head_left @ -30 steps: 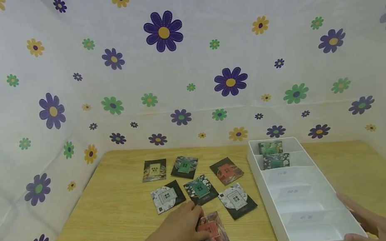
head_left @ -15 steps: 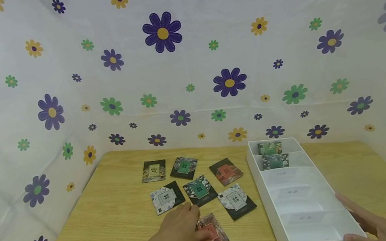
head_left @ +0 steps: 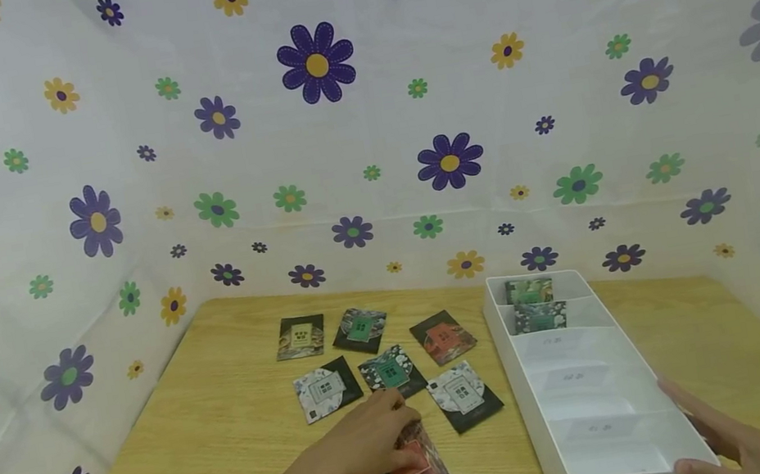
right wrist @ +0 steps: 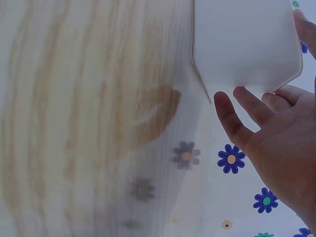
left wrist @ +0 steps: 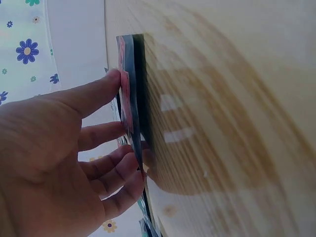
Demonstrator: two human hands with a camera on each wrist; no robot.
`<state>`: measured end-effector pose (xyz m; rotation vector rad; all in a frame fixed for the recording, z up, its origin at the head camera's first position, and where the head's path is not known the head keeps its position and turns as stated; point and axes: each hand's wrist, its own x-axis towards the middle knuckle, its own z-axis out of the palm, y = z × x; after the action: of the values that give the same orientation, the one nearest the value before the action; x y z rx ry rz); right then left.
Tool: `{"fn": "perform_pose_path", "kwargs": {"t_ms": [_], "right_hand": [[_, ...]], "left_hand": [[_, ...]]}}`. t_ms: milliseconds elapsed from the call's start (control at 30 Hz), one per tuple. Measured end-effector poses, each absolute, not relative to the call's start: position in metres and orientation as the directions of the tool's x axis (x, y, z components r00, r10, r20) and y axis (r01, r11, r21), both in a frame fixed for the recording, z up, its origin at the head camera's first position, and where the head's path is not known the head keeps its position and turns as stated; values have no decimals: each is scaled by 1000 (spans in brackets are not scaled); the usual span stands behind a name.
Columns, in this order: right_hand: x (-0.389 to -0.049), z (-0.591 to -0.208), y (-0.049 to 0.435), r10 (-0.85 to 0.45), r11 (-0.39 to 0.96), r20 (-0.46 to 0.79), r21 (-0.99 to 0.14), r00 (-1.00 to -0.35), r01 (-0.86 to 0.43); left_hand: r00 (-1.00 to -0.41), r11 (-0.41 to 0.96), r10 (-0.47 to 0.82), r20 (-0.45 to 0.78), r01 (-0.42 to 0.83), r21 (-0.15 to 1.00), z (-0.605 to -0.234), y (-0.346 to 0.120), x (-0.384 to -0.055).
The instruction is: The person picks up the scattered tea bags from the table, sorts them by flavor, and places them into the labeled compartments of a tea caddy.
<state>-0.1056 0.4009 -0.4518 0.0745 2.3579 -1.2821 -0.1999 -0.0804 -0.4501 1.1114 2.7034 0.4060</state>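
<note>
Backdrop: white flowered curtain behind a wooden tabletop.
Left hand: grips the red packet, thumb on its face, bent fingers at its far edge; well apart from the other hand.
Right hand: fingers loosely extended against the near right corner of the white tray.
Red packet: nearest the person, left of the tray; whether its underside touches the tabletop, cannot tell.
Far packets: yellow-label packet, green-label packet, second red packet.
Middle packets: left pale packet, green floral packet, right pale packet.
Tray: two green packets, one in each of the two farthest compartments.
</note>
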Motion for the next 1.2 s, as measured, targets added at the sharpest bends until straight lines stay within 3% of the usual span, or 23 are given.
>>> {"fn": "perform_pose_path", "kwargs": {"t_ms": [367,567,833,1200], "right_hand": [[-105,-450,399,-179,534,-438,-795,-881,288],[-106,-450,399,-176,522,-441,-800,-880,296],[-107,-452,402,-175,552,-432,-787,-885,275],[-108,-455,406,-205,537,-428,-801,-880,264]], "left_hand": [[-739,689,659,-141,517,507,-448,-80,-202],[-747,675,658,-99,526,517,-450,-87,-204],[-713,465,698,-62,386,797,-439,-94,-207],[-769,255,639,23,240,937,-404,-75,-196]]}}
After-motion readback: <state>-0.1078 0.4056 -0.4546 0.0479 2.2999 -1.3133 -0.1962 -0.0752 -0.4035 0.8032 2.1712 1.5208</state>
